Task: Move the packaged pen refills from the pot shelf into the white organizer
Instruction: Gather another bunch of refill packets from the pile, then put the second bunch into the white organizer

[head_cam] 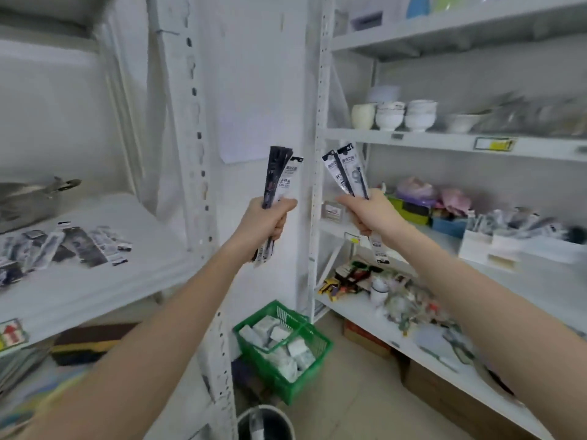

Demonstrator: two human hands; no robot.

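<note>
My left hand [266, 221] is shut on a bunch of packaged pen refills [280, 176], held upright in front of the white shelf post. My right hand [370, 214] grips another bunch of packaged refills [347, 173], also upright. Both hands are raised side by side between the two shelf units. More refill packs [63, 246] lie scattered on the left shelf beside a metal pot [28, 201]. The white organizer [495, 249] stands on the right shelf with several refill packs [514, 222] in it.
White bowls [403, 115] fill the upper right shelf. Coloured boxes [422, 208] sit left of the organizer. A green basket [282, 347] of wrapped items and a dark bucket [265, 422] stand on the floor between the shelves. Cartons [444, 389] sit under the right unit.
</note>
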